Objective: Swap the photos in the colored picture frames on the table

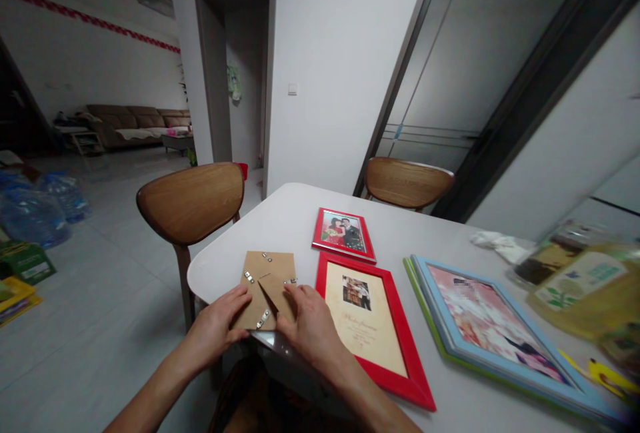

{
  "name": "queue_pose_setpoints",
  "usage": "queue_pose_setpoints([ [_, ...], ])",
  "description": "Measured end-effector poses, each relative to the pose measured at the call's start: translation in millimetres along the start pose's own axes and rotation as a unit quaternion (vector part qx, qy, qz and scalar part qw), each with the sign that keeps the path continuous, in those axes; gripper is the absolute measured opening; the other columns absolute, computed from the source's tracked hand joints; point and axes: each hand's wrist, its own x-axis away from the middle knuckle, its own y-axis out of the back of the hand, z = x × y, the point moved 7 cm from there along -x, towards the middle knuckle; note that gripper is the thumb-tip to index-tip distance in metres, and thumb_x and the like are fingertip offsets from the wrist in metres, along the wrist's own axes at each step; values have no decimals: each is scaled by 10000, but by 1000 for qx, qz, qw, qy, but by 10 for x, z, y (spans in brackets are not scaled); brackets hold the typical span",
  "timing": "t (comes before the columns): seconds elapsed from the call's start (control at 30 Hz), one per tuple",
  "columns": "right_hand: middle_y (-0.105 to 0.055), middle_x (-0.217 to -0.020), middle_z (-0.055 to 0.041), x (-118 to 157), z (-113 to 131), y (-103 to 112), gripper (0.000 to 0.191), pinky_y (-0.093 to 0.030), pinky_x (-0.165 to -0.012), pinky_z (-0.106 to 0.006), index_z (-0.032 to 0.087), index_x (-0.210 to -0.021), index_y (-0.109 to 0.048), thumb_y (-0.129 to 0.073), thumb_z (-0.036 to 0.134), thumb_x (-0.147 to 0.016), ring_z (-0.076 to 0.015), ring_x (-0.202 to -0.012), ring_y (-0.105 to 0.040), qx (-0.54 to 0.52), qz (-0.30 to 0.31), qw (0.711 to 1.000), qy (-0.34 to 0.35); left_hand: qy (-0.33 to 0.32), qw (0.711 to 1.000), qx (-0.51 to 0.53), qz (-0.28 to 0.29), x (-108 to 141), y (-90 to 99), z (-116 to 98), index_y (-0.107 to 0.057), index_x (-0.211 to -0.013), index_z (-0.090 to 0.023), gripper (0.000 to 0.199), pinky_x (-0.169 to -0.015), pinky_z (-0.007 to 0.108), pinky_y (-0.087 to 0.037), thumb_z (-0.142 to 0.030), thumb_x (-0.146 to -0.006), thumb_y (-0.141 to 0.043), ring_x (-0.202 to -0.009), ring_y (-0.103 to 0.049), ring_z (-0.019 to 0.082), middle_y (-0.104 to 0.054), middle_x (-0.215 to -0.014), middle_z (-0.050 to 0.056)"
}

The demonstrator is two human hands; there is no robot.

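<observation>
A small photo frame lies face down at the table's near left corner, its brown backing board upward. Several metal clips sit around the board, and a brown stand flap on it is slightly raised. My left hand grips the frame's left side, fingers on the board and thumb at the near edge. On the right side, my right hand holds it with the fingers by a clip and the thumb near the flap's lower end. The frame's front is hidden.
Two red photo frames, a small one and a larger one, lie right of my hands on the white table. Farther right are a stacked blue frame, a plastic bag and yellow-handled scissors. Wooden chairs stand around.
</observation>
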Motion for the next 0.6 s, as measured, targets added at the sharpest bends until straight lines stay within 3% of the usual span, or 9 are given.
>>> queue_pose_setpoints([
  [0.17,-548,-1020,-97,159,-144,467,367,-402,-829,-349,163,-1018,-545,-503,267,-668,-200,-935,-507,-28,-79,996,14,-41,997,59,-22,-123,97,-397,-514,-1097,-186,479,-973,362,-312,-263,-639,-635,-1142,-411,211,-436,-1253,93],
  [0.33,-579,-1005,-104,529,-679,843,358,-425,-828,-384,181,-944,-595,-510,367,-650,-225,-932,-536,16,-112,992,-55,-123,988,89,21,-277,-178,-1042,-507,-1085,-166,479,-960,334,-327,-249,-636,-651,-1137,-412,209,-441,-1249,98],
  [0.47,-595,-984,-95,823,-1067,958,355,-438,-811,-396,202,-913,-609,-512,401,-635,-231,-905,-554,45,-121,986,-110,-157,981,94,63,-362,-466,-1357,-525,-1034,-181,424,-909,329,-370,-258,-638,-653,-1086,-457,225,-486,-1201,79],
  [0.6,-599,-980,-108,912,-1223,920,361,-429,-827,-393,173,-900,-624,-501,397,-644,-235,-911,-552,73,-113,983,-129,-156,983,68,73,-411,-599,-1409,-542,-992,-173,376,-867,328,-392,-269,-646,-652,-1011,-502,230,-528,-1135,79],
])
